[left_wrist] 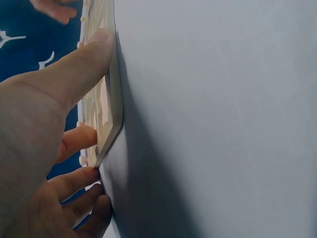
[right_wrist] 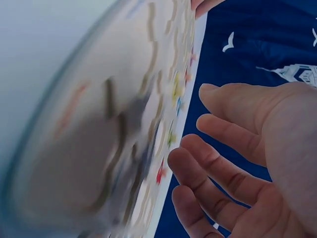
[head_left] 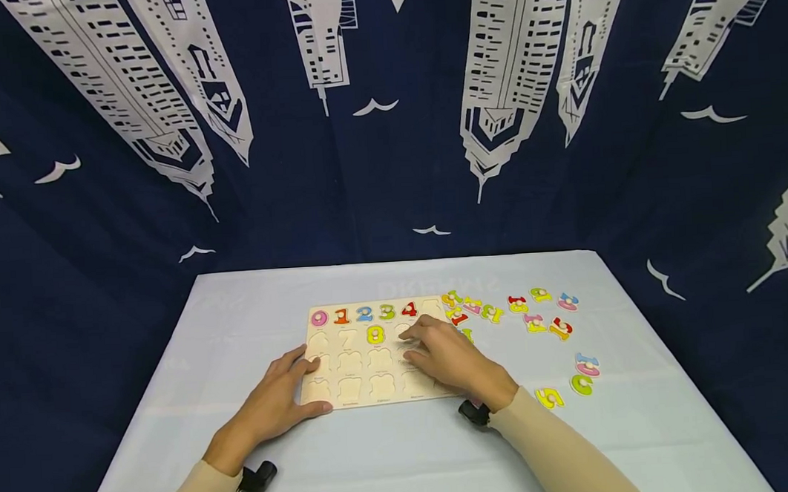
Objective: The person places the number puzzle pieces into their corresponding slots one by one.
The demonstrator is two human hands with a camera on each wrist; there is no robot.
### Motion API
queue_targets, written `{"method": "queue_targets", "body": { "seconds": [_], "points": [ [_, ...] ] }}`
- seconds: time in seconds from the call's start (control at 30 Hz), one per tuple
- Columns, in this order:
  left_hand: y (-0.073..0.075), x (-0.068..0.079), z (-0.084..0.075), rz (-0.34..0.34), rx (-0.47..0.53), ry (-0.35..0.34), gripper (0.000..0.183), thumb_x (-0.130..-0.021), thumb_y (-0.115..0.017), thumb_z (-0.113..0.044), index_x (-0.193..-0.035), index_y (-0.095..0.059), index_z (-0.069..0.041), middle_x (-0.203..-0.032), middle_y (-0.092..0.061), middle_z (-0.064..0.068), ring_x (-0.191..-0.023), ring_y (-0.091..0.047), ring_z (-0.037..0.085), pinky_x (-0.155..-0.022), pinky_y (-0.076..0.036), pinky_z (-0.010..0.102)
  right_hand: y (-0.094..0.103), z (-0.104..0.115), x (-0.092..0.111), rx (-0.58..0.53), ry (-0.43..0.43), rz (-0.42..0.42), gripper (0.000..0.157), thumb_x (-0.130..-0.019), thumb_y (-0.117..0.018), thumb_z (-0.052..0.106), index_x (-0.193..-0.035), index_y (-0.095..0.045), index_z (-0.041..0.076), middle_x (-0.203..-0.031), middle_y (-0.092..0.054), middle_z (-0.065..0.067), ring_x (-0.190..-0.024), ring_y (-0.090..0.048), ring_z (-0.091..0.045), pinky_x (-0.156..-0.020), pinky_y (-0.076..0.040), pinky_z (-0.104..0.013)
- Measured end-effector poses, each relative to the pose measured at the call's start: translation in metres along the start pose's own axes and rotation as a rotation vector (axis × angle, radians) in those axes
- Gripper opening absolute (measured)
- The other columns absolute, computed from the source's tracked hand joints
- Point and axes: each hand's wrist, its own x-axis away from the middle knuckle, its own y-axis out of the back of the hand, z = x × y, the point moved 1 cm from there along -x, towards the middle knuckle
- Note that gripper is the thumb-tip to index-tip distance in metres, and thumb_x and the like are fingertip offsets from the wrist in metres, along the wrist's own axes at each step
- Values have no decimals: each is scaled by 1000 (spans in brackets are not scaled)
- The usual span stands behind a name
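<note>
A pale wooden number puzzle board [head_left: 363,344] lies on the table, with numbers 0 [head_left: 319,318], 1 [head_left: 341,315], 2 [head_left: 365,314], 3 [head_left: 387,311] and 4 [head_left: 408,309] set along its back row. A yellow-green 8 [head_left: 375,335] sits in the second row. My left hand [head_left: 273,401] rests on the board's left front corner; its thumb [left_wrist: 84,67] lies straight along the edge in the left wrist view. Over the board's right part hovers my right hand [head_left: 456,354], which covers some recesses. Nothing shows between its fingers [right_wrist: 213,158] in the right wrist view.
Loose coloured pieces are scattered right of the board, including a cluster [head_left: 472,306] by its back right corner. A yellow 5 [head_left: 549,397] and a green piece [head_left: 582,385] lie nearer the front. Behind the white table [head_left: 250,313] hangs a dark blue patterned cloth [head_left: 364,181].
</note>
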Motion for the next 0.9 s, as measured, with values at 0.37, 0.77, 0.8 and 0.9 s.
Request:
{"method": "queue_targets", "body": {
  "seconds": [0.37,0.77,0.8,0.9],
  "points": [
    [-2,-2,4,-7,-9,-2,91,-93,-97,-56,-163,-66,-7,-186,-40,25,-170,-43,53,-132,-46,73,37,-44,73,10,-113,-51,30,-100,-93,13,-129,-87,12,-120,-80,-2,-97,-71,-17,-86,-63,-33],
    [-3,0,3,-10,-6,-5,90,-93,-97,-57,-162,-67,-8,-186,-41,25,-169,-44,54,-131,-47,74,73,-90,169,91,-285,-144,24,-89,-104,20,-105,-87,24,-95,-67,12,-76,-52,1,-67,-46,-23],
    [-3,-1,3,-10,-10,-6,90,-93,-97,-58,-162,-67,-8,-186,-41,25,-168,-44,54,-130,-48,74,74,-93,174,95,-289,-149,25,-88,-105,20,-104,-87,24,-93,-67,11,-74,-50,2,-65,-44,-23],
    [-2,-2,3,-12,-16,2,90,-93,-97,-57,-163,-66,-9,-186,-41,24,-169,-44,52,-131,-48,72,75,-102,186,90,-310,-148,26,-86,-106,19,-102,-86,22,-91,-68,10,-71,-47,3,-63,-44,-23]
  ]
}}
